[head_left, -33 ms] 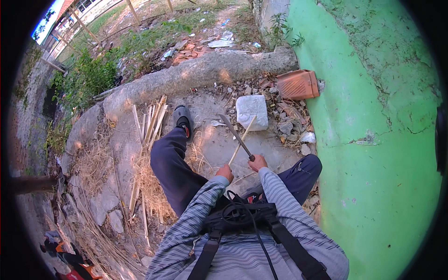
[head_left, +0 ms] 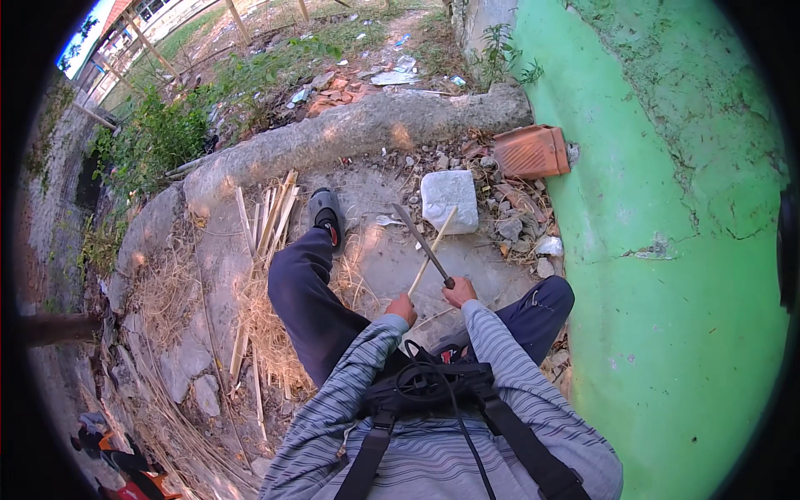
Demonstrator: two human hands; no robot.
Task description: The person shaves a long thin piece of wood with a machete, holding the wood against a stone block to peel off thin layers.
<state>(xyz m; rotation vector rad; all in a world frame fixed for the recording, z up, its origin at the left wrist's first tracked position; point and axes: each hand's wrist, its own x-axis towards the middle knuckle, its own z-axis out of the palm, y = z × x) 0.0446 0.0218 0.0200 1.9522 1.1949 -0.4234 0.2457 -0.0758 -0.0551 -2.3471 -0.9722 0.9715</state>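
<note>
My left hand (head_left: pixel 402 309) is closed around the near end of a thin pale strip that looks like bamboo (head_left: pixel 447 223). The strip slants away to the right, its far end over the front part of a whitish block (head_left: pixel 448 197). In my right hand (head_left: pixel 460 292) is the handle of a long dark knife (head_left: pixel 419 237), whose blade angles away to the left. Blade and strip cross in front of the block; whether they touch, I cannot tell. Fingers of both hands are wrapped, with the backs of the hands showing.
Split pale strips (head_left: pixel 271 218) and a heap of curled shavings (head_left: pixel 271 321) lie left of my leg. An orange hollow brick (head_left: pixel 532 152) and rubble (head_left: pixel 515 218) sit beside the green wall (head_left: pixel 658 333) on the right. A rough concrete kerb (head_left: pixel 358 125) runs across the far side.
</note>
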